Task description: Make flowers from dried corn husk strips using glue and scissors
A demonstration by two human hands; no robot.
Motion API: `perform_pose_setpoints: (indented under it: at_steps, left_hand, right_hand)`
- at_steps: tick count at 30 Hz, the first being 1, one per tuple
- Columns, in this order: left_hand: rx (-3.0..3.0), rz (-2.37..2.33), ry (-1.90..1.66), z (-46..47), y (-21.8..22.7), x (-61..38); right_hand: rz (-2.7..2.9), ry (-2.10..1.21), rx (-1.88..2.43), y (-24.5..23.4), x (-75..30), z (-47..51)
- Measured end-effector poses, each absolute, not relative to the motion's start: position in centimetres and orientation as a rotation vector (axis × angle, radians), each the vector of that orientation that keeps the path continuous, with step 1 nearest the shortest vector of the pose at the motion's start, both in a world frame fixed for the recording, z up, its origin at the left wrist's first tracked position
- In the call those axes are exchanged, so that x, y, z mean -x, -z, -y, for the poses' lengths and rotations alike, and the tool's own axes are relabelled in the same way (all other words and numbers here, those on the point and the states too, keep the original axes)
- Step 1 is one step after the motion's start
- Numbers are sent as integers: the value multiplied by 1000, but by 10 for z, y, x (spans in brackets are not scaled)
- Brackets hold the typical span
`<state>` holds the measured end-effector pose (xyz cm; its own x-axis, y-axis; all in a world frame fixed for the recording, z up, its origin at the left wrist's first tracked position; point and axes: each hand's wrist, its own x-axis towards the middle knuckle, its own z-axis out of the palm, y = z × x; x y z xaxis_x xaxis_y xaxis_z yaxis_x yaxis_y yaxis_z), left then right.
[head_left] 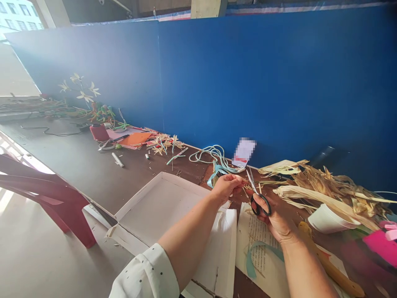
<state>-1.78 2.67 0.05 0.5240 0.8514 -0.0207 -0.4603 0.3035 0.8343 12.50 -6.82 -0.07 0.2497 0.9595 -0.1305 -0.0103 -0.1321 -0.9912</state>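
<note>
In my right hand (276, 219) are black-handled scissors (252, 182), with the fingers through the loops and the blades pointing up and slightly apart. My left hand (228, 187) is closed in a pinch beside the blades, on a thin straw-coloured piece whose kind I cannot make out. Just behind that hand lie a pale blue ribbon (212, 179) and a loop of pale cord (214, 154). Below the scissors is a printed page (260, 236), crossed by another blue ribbon (252, 258). Dried corn husks (313, 182) are heaped to the right.
An open white cardboard box (173, 198) lies left of my arms. A white cup (330, 219) stands tilted by the husks. Small husk flowers (164, 142), a red thread spool (99, 132) and orange paper (136, 138) are farther left. A blue panel (263, 82) backs the table; a red chair (62, 203) is at left.
</note>
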Motion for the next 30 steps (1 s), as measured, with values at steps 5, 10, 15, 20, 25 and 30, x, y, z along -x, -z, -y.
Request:
perform_pose_setpoints:
  at_steps: [5, 10, 15, 20, 25, 30]
  left_hand:
    - [-836, -506, -940, -30, -5, 23]
    - [-845, -519, -890, -37, -3, 25]
    - [-885, -525, -863, -41, 0, 25]
    - [-922, -522, -846, -42, 1, 26]
    - [-938, -489, -854, -43, 1, 27]
    - [-941, -477, -846, -44, 2, 27]
  right_hand:
    - [1061, -1158, 1431, 0, -128, 73]
    - [1131, -1143, 1456, -1, -130, 75]
    - [1202, -1132, 1445, 1, -133, 76]
    - [1256, -1123, 1471, -5, -130, 76]
    - [1279, -1102, 1486, -9, -128, 77]
    - [1295, -1088, 1485, -7, -130, 77]
